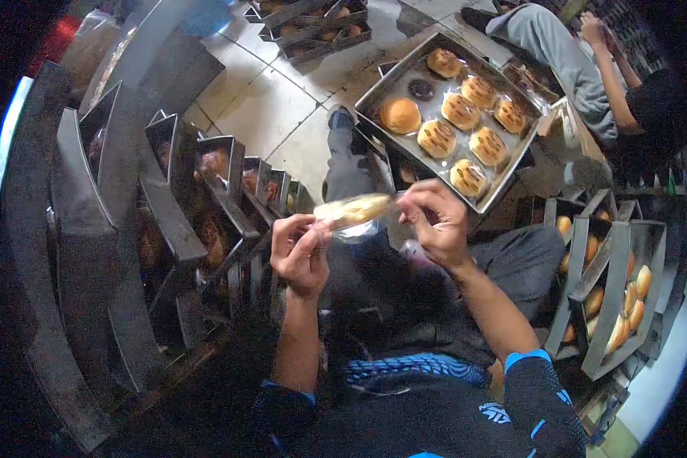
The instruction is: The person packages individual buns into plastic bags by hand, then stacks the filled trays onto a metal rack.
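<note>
A pale bread roll in what looks like a clear plastic bag is held in front of my lap, slightly blurred. My left hand pinches its left end between thumb and fingers. At the right end, the closed fingers of my right hand grip the bag, its edge partly hidden by them. Just beyond my right hand, a metal tray carries several round buns with dark markings, a plain golden bun and one dark round piece.
Stacked metal trays with breads rise on my left. More trays with long rolls stand at my right. Another person sits at the upper right. Further trays lie on the tiled floor ahead.
</note>
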`<state>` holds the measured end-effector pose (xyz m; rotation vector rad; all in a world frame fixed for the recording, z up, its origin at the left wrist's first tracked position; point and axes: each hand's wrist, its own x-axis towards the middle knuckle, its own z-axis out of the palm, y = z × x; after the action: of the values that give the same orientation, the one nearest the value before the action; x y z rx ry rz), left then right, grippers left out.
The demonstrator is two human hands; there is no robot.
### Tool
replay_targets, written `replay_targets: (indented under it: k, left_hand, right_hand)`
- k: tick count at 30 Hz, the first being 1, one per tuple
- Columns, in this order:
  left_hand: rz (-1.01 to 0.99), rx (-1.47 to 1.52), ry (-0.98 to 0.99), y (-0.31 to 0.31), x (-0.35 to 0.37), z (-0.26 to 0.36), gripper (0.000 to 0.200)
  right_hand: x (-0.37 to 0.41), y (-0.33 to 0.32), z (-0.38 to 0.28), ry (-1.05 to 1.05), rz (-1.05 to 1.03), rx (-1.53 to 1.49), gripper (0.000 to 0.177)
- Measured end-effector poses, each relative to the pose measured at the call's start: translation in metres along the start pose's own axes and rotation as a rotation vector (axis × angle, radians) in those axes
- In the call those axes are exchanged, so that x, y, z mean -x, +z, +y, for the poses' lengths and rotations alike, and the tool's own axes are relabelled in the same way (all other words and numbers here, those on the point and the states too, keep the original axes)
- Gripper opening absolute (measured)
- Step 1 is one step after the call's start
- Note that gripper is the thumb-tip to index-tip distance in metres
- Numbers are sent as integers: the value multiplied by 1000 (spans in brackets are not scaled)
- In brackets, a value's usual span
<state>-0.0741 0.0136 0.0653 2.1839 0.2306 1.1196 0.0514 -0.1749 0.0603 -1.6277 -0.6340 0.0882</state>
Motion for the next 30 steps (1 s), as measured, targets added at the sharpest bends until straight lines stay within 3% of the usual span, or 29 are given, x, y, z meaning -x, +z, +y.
replay_targets:
  k: [2, 4, 9, 11, 12, 13, 16, 17, 19, 20, 21, 22, 24, 25, 26, 28, 30]
  left_hand:
    - [-14, -27, 97, -3, 7, -17, 7]
    - [8, 78, -85, -7, 16, -8, 8]
    - [64, 168, -28, 25, 7, -2, 7]
    - [63, 91, -18, 37, -7, -11, 5]
    - [260, 298, -414, 44, -7, -13, 5]
    - [193, 300, -516, 36, -5, -12, 6]
    - [24, 459, -807, -6, 20, 8, 8]
    - [-74, 352, -916, -22, 36, 13, 8]
    - [-177, 51, -856, -38, 76, 21, 5]
    - [-193, -42, -693, -38, 84, 29, 3]
    - [-183, -94, -595, -41, 92, 33, 4]
    - [-167, -145, -496, -44, 96, 36, 4]
    - [-79, -35, -790, -58, 87, 46, 7]
    - [-35, 53, -777, -56, 71, 45, 8]
    - [-55, 114, -872, -58, 52, 45, 12]
    - [-73, 206, -961, -44, 15, 37, 15]
    - [-128, 291, -976, -24, -8, 14, 18]
  right_hand:
    - [4, -1, 1, -134, -35, 89, 4]
    - [10, 5, -8, -83, 0, -29, 8]
    - [-13, 21, 0, -393, 35, 183, 11]
    - [-34, 37, -5, -270, 108, 150, 15]
    - [-44, 39, -4, -202, 197, 145, 18]
    - [-46, 33, 6, 53, 277, 123, 24]
    - [12, 37, -1, 279, 290, 116, 30]
    - [41, 39, 5, 329, 240, 127, 30]
    - [95, 41, 21, 489, 132, 157, 32]
    - [112, 40, 25, 591, 75, 177, 33]
    - [116, 29, 30, 571, -89, 258, 33]
    - [111, 17, 29, 690, -266, 251, 33]
    - [81, -1, 7, 410, 8, 303, 31]
    - [61, -10, -11, 428, 41, 367, 15]
    - [46, -14, -22, 326, 10, 286, 11]
    - [11, -1, -40, -130, -222, 232, 28]
    - [-5, 21, -38, -180, -405, 338, 52]
